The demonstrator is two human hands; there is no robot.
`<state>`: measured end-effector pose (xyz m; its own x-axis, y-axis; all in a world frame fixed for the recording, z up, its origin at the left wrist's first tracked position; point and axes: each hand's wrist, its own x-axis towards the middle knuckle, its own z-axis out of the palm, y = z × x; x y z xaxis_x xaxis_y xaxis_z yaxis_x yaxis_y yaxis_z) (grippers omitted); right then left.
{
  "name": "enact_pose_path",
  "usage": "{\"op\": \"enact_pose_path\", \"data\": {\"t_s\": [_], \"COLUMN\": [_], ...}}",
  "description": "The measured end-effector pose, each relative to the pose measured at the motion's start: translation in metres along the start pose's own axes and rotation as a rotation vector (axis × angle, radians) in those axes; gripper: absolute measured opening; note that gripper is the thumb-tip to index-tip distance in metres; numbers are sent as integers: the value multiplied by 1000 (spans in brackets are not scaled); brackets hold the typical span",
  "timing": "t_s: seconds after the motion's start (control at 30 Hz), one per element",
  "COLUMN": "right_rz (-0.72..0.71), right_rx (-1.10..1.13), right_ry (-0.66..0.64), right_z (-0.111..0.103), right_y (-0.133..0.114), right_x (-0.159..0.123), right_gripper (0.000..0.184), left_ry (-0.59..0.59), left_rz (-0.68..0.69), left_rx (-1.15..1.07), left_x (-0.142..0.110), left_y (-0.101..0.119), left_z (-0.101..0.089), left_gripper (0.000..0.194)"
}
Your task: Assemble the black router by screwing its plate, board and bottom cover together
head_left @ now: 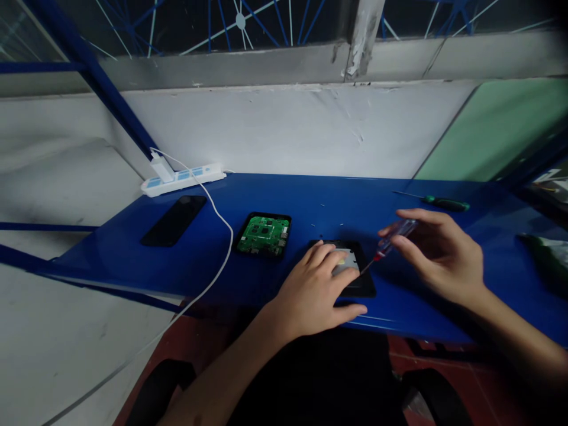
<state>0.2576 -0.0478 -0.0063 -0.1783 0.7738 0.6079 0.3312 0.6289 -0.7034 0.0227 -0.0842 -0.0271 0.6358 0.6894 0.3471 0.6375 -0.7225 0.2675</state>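
On my far left, a power strip (213,173) sits at the back of the table (284,192), and a phone (174,221) lies in front of it. A white cable (231,238) curls down past them and off the near edge. Next comes a green board (265,234) in its black case, well apart from both my hands, though my left is the nearer. That left hand (317,287) lies palm down with its fingers apart, gripping nothing, resting on a black cover (364,289) with a silver plate (351,258) in it; my thumb reaches out beyond the cover's near side. Just past my left index fingertip is the relation that matters: the thin shaft of the clear screwdriver (402,232) slants down and leftward from its handle, its end over the right part of the cover, right beside that fingertip. Whether the tip touches anything, I cannot tell. So the cover lies to the left of my right hand (446,254) and lower than its fingers, which are pinched around the handle between thumb and fingertips. Behind that hand, near the back, a green screwdriver (446,203) lies with its shaft pointing left, well clear of my fingers.
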Motion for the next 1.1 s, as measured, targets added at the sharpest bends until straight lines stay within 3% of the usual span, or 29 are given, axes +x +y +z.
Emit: {"op": "enact_pose_path", "data": {"t_s": [0.1,0.3,0.67,1.1], "right_rz": [-16,15,26,6], "right_rx": [-12,18,63,47], "right_ry": [-27,78,91,114], "right_z": [1,-1,0,-4], "right_y": [-2,0,3,6], "right_x": [4,7,4,4], "right_gripper": [52,43,40,41], "left_ry": [3,9,0,-13], "left_rz": [-2,1,-13,-12], "left_rx": [1,-7,-31,-20], "left_x": [0,-1,1,0], "left_y": [0,-1,-1,-1], "left_z": [0,1,0,0], "left_gripper": [47,47,55,50]}}
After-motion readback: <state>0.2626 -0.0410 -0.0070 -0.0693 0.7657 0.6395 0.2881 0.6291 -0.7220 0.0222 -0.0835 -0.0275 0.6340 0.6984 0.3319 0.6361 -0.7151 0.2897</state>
